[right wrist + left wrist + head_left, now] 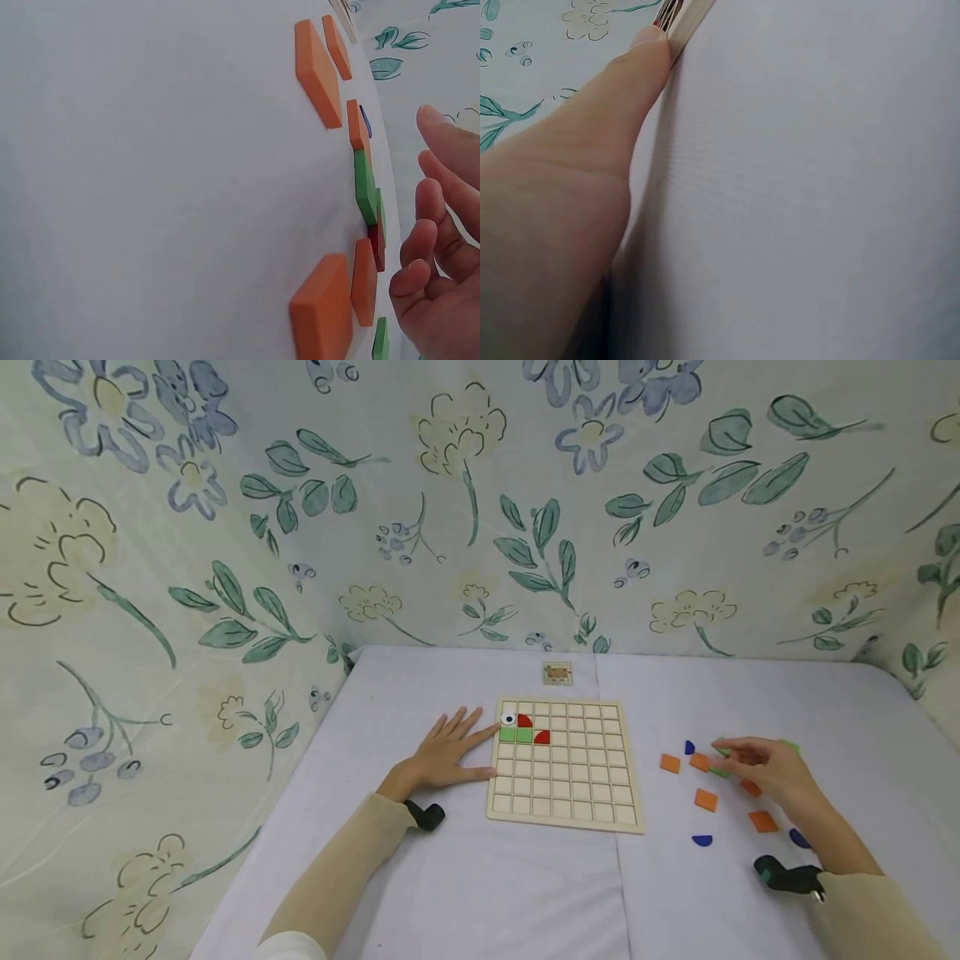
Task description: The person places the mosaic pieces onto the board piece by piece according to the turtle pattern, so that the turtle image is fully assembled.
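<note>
My left hand (447, 758) lies with spread fingers at the left edge of a wooden grid board (566, 824); its thumb reaches the board's side in the left wrist view. In the board's upper left cells sit a round eye piece (508, 719), two green squares (525, 735) and two red rounded pieces (542, 738). My right hand (776, 772) hovers over loose pieces right of the board, fingers loosely bent and nothing between them. Beneath and around it lie orange squares (706, 800), green pieces (364, 186) and a dark red piece (377, 244), partly hidden in the head view.
Blue half-round pieces (702, 841) lie among the loose ones. A small picture card (557, 673) rests behind the board. White cloth (480, 893) covers the table, and a flowered curtain (450, 568) hangs behind and at the left. Each wrist wears a dark camera (427, 816).
</note>
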Action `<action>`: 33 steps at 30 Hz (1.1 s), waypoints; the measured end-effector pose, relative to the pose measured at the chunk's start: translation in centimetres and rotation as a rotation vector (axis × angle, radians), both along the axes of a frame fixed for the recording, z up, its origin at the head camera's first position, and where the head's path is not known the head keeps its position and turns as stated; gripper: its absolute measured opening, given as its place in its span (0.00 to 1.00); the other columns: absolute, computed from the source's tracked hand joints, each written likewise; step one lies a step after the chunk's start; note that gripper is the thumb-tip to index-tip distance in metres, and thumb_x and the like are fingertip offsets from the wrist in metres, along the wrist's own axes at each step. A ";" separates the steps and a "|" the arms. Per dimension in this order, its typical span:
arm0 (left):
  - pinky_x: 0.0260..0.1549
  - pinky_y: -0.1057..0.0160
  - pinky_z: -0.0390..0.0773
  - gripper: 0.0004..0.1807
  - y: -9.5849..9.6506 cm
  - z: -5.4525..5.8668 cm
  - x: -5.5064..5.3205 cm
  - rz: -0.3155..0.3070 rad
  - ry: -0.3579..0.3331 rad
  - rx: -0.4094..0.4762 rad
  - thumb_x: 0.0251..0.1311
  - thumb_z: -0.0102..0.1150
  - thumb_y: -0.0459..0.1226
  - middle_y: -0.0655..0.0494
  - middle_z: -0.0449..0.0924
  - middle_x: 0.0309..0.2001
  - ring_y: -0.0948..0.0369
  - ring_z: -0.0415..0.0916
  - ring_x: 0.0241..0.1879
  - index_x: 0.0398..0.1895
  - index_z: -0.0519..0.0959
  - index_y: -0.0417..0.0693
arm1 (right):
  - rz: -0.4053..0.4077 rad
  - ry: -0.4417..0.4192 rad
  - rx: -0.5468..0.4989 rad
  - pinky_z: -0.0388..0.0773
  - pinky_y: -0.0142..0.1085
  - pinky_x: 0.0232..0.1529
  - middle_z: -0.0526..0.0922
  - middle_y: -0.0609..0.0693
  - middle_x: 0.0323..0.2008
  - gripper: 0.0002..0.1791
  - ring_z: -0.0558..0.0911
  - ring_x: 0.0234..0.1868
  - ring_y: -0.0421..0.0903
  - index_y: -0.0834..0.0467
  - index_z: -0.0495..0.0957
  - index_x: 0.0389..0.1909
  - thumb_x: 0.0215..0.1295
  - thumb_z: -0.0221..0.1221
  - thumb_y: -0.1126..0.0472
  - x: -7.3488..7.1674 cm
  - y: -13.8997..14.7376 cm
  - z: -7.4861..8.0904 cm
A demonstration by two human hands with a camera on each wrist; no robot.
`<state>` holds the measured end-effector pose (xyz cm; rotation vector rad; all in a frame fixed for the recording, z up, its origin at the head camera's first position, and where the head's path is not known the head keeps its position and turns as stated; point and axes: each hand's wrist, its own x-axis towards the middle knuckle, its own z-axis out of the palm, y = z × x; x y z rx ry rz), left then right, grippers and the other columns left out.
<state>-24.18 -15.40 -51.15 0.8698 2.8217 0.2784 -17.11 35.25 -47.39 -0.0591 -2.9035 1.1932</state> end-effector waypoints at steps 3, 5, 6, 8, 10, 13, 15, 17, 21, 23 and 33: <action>0.72 0.46 0.27 0.49 0.0 -0.2 -0.1 0.002 -0.001 0.000 0.57 0.40 0.77 0.57 0.29 0.80 0.52 0.23 0.78 0.80 0.43 0.76 | -0.003 0.001 0.011 0.69 0.29 0.27 0.76 0.51 0.34 0.28 0.69 0.33 0.42 0.69 0.79 0.56 0.62 0.70 0.54 0.0 0.5 -0.4; 0.72 0.46 0.27 0.49 0.0 -0.3 -0.2 0.002 0.002 -0.002 0.57 0.39 0.77 0.58 0.29 0.80 0.52 0.22 0.78 0.80 0.43 0.77 | -0.006 0.002 0.016 0.68 0.29 0.27 0.76 0.50 0.33 0.29 0.68 0.34 0.42 0.69 0.79 0.56 0.61 0.70 0.52 0.0 0.6 -0.6; 0.72 0.46 0.27 0.49 -0.1 -0.4 -0.2 0.003 0.002 -0.001 0.57 0.39 0.77 0.58 0.28 0.80 0.52 0.22 0.78 0.80 0.43 0.77 | -0.006 0.005 0.018 0.67 0.30 0.26 0.76 0.50 0.33 0.29 0.68 0.34 0.43 0.69 0.80 0.55 0.61 0.71 0.52 0.0 0.6 -0.7; 0.72 0.46 0.27 0.49 -0.1 -0.5 -0.3 0.001 0.005 -0.003 0.57 0.39 0.78 0.58 0.28 0.80 0.52 0.22 0.78 0.80 0.42 0.77 | -0.009 0.008 0.019 0.67 0.30 0.26 0.75 0.51 0.33 0.29 0.67 0.34 0.43 0.69 0.80 0.54 0.60 0.71 0.51 0.0 0.7 -0.9; 0.72 0.46 0.26 0.49 -0.1 -0.5 -0.3 0.002 0.005 -0.007 0.57 0.38 0.78 0.58 0.28 0.80 0.52 0.22 0.78 0.79 0.42 0.77 | -0.011 0.012 0.024 0.66 0.30 0.25 0.75 0.51 0.33 0.29 0.66 0.34 0.43 0.70 0.80 0.53 0.60 0.71 0.51 0.0 0.8 -1.0; 0.72 0.46 0.26 0.49 -0.1 -0.4 -0.2 0.001 0.003 -0.011 0.57 0.38 0.77 0.58 0.28 0.80 0.52 0.22 0.78 0.80 0.42 0.77 | -0.004 0.019 0.032 0.65 0.31 0.24 0.74 0.52 0.33 0.28 0.66 0.33 0.44 0.70 0.80 0.52 0.60 0.71 0.52 0.1 1.0 -1.3; 0.72 0.46 0.27 0.49 0.0 -0.3 -0.1 0.001 0.001 -0.003 0.57 0.40 0.77 0.57 0.29 0.80 0.52 0.22 0.78 0.80 0.43 0.76 | 0.002 0.026 0.044 0.64 0.32 0.24 0.73 0.52 0.33 0.27 0.66 0.32 0.44 0.70 0.81 0.52 0.61 0.71 0.54 0.1 1.0 -1.4; 0.72 0.45 0.27 0.49 0.0 -0.2 0.0 0.000 0.005 0.000 0.58 0.40 0.76 0.57 0.30 0.81 0.51 0.23 0.78 0.80 0.44 0.75 | 0.010 0.034 0.055 0.64 0.32 0.23 0.72 0.52 0.32 0.25 0.66 0.32 0.44 0.70 0.81 0.51 0.60 0.71 0.56 0.1 1.1 -1.4; 0.72 0.46 0.27 0.49 0.0 -0.1 0.0 0.006 0.008 -0.007 0.58 0.40 0.77 0.57 0.30 0.80 0.52 0.23 0.78 0.80 0.43 0.76 | 0.028 0.043 0.068 0.63 0.33 0.24 0.71 0.53 0.32 0.24 0.65 0.32 0.45 0.71 0.81 0.51 0.59 0.72 0.59 0.1 1.2 -1.4; 0.72 0.45 0.27 0.49 0.0 -0.1 0.0 0.008 0.009 -0.003 0.58 0.40 0.77 0.57 0.30 0.81 0.52 0.23 0.78 0.80 0.43 0.76 | 0.036 0.048 0.073 0.63 0.33 0.24 0.70 0.53 0.31 0.24 0.65 0.32 0.45 0.71 0.81 0.50 0.58 0.72 0.60 0.0 1.2 -1.3; 0.72 0.46 0.26 0.49 -0.1 -0.6 -0.2 0.006 0.006 0.001 0.57 0.38 0.78 0.58 0.29 0.80 0.52 0.22 0.78 0.79 0.42 0.77 | 0.059 0.085 0.105 0.63 0.31 0.23 0.70 0.52 0.31 0.20 0.65 0.31 0.45 0.70 0.82 0.48 0.57 0.71 0.64 0.0 1.4 -2.0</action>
